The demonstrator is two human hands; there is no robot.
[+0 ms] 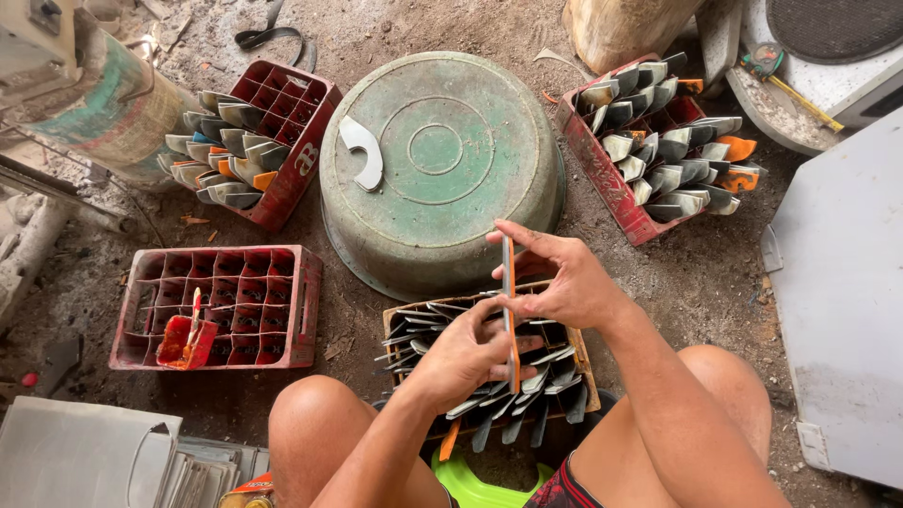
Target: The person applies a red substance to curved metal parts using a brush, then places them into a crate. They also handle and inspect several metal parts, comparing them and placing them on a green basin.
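Observation:
I hold one thin flat blade with an orange edge (509, 282) upright between both hands. My right hand (557, 280) pinches its upper part. My left hand (463, 354) grips its lower part. Right beneath my hands, between my bare knees, sits a wooden crate (579, 350) packed with several grey metal blades standing on edge.
An upturned green basin (442, 160) with a curved white piece (363, 150) on it lies ahead. Red crates hold more blades at far left (303, 150) and far right (602, 169). A nearly empty red crate (306, 310) stands at left. A grey metal sheet (842, 301) lies at right.

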